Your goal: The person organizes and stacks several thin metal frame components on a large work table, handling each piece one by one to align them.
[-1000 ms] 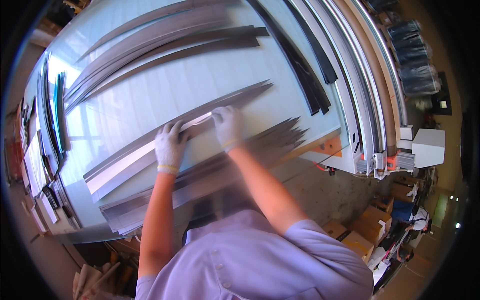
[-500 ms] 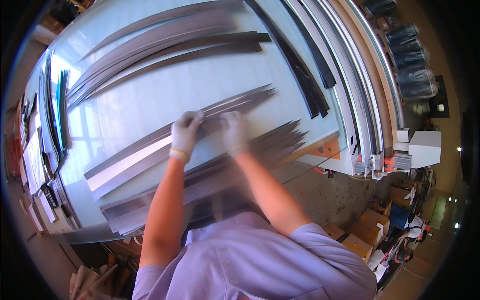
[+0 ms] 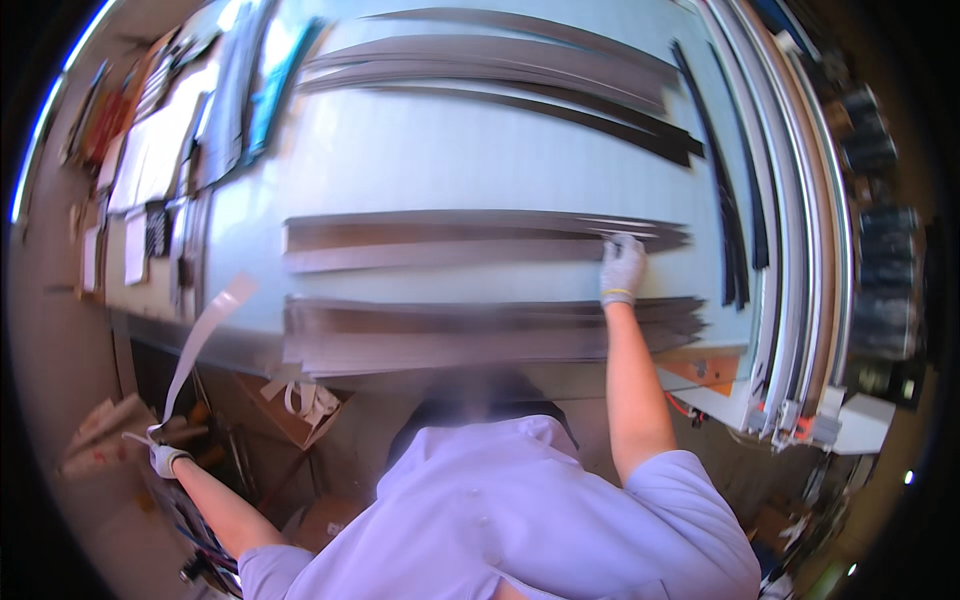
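Observation:
My left hand, in a white glove, is far out at the lower left, past the table edge. Its fingers are closed on one end of a thin whitish strip, which curves up loosely toward the table corner. My right hand, gloved with a yellow cuff edge, is at the right end of a flat bundle of long grey strips. Its fingertips are pinched at the strips there, beside bright lines on the dark surface. Nearer to me lies a second grey bundle with staggered right ends.
More dark strips lie across the far side of the table. Black strips and metal rails run along the right. Papers and teal strips are at left. A box with white scraps stands below the table edge.
My left hand has left the bundle and swung out to the lower left with the whitish strip. My right hand has moved to the bundle's right end. My view has turned.

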Demonstrator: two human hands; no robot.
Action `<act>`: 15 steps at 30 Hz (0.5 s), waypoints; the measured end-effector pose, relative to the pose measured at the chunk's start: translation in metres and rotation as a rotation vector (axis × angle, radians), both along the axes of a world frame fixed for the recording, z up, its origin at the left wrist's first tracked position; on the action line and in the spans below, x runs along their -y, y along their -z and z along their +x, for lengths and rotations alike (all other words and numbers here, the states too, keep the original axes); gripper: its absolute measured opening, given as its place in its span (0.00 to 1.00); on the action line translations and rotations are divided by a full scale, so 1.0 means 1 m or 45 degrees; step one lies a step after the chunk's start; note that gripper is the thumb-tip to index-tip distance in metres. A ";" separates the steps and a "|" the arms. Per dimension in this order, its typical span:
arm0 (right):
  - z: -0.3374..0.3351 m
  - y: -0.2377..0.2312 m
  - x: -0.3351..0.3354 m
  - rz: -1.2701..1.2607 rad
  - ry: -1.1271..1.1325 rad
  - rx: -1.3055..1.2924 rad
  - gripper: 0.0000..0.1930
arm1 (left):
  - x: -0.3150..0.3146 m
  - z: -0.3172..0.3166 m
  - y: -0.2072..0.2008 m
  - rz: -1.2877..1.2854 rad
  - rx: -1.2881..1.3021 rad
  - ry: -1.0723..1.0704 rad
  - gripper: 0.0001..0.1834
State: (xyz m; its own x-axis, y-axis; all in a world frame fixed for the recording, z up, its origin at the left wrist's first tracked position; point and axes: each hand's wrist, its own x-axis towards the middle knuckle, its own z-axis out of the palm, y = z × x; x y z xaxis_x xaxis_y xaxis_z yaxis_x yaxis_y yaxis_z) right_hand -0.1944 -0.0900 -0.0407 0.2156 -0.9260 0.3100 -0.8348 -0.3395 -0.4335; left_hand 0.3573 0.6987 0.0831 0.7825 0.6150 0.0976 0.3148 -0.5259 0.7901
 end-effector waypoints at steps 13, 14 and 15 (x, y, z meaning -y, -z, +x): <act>0.147 -0.040 -0.102 -0.228 -0.704 -0.169 0.19 | 0.009 -0.107 0.155 -0.724 -0.642 0.713 0.12; 0.156 -0.032 -0.110 -0.305 -0.802 -0.173 0.20 | 0.005 -0.107 0.158 -0.765 -0.570 0.680 0.11; 0.164 -0.031 -0.120 -0.192 -0.841 -0.200 0.22 | 0.001 -0.105 0.157 -0.770 -0.497 0.655 0.09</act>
State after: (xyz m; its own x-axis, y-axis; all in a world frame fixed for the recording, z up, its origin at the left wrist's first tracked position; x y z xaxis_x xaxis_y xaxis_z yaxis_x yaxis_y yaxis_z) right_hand -0.0302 0.0303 -0.0097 0.7721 -0.5345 0.3437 -0.4814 -0.8451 -0.2326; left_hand 0.2527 0.6980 -0.0737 0.8858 0.0375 -0.4626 0.4599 -0.2037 0.8643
